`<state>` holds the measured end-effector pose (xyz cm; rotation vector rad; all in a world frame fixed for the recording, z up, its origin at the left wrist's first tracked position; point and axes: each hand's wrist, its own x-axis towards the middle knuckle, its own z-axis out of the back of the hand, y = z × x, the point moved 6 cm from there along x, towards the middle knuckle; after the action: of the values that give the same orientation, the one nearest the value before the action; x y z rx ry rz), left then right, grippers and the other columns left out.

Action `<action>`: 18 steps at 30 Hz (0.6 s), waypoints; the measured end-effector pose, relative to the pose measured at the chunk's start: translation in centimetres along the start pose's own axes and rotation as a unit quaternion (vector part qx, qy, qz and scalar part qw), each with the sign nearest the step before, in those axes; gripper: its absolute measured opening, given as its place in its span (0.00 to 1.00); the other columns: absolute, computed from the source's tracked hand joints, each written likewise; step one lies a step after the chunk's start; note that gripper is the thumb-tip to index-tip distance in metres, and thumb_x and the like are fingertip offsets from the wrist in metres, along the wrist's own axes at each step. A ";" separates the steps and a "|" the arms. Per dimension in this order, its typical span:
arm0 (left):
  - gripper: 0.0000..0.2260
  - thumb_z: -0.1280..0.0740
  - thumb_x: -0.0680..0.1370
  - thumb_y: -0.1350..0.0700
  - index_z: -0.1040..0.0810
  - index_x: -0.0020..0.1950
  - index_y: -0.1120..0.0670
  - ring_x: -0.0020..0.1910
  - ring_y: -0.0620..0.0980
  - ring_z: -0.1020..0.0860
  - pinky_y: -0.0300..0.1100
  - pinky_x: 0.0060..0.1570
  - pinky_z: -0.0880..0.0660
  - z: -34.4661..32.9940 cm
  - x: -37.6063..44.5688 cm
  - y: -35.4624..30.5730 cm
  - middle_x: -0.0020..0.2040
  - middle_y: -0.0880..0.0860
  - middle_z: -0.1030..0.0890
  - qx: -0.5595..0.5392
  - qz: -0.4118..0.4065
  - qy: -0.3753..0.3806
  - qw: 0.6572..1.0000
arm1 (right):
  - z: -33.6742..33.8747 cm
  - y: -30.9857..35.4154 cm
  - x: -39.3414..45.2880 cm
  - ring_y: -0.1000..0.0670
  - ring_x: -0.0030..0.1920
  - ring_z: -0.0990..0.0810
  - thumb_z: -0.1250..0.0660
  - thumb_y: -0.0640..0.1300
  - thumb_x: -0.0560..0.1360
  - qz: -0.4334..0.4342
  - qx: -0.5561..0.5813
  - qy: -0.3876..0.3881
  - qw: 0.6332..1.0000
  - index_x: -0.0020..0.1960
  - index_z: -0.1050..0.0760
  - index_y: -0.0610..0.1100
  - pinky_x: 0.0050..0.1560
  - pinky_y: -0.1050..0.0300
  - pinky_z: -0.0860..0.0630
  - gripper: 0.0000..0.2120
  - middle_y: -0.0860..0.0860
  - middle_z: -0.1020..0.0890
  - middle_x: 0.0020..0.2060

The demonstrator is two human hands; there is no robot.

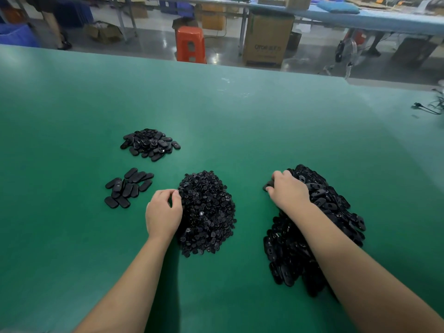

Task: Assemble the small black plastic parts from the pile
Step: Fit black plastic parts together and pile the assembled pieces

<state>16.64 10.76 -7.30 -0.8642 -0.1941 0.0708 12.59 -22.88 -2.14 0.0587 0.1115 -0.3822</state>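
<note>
Green matting covers the whole worktop (72, 236), which fills most of the frame. Behind it, along the top of the frame, a grey shop floor shows with an orange stool (191, 44) and a brown cardboard box (268, 37) standing next to a long blue table (360, 18).

On the left part of the worktop, a little above the centre, lies a small heap of oval parts (150, 144). Just below it in the frame is a flat group of oval parts (128, 188), lying loosely side by side.

The left hand (163, 213) is at the left edge of the pile of small round parts (207, 212) in the lower centre. Its fingers are curled, with the thumb and fingertips close together at the edge of the pile; I cannot tell if a part is pinched between them.

To the right, well apart from this pile, a large pile of oval shells (319, 227) stretches from the centre right down to the lower right. The right hand (288, 191) rests on its upper left end, and the forearm lies across the pile. The fingers are bent around one black shell (268, 186) at the edge and grip it.

At the far right edge, some black cables (430, 106) lie on the worktop.
</note>
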 end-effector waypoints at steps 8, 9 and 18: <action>0.12 0.39 0.83 0.51 0.17 0.56 0.53 0.50 0.49 0.23 0.52 0.55 0.25 0.0 0.0 0.0 0.52 0.47 0.20 0.005 0.002 0.004 1.000 | -0.6 -0.6 0.2 0.42 0.52 0.19 0.37 0.49 0.83 0.006 -0.074 0.023 0.997 0.66 0.29 0.44 0.42 0.53 0.30 0.14 0.45 0.24 0.60; 0.12 0.39 0.83 0.51 0.17 0.56 0.53 0.50 0.50 0.23 0.51 0.55 0.25 0.0 0.0 0.1 0.52 0.47 0.20 0.006 0.004 0.005 1.000 | -0.5 -0.6 0.3 0.43 0.51 0.20 0.37 0.46 0.82 0.007 -0.073 0.019 0.997 0.64 0.28 0.45 0.41 0.53 0.30 0.12 0.45 0.23 0.59; 0.12 0.39 0.83 0.52 0.17 0.54 0.53 0.48 0.50 0.23 0.53 0.55 0.24 -0.1 0.0 0.0 0.50 0.48 0.20 0.011 -0.001 0.012 1.000 | 0.4 -0.8 0.0 0.42 0.48 0.19 0.38 0.37 0.79 0.000 -0.038 -0.040 0.998 0.61 0.26 0.44 0.39 0.55 0.31 0.12 0.46 0.19 0.55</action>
<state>16.69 10.66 -7.38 -0.8419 -0.1709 0.0607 12.30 -23.64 -1.76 -0.0320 0.0473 -0.3788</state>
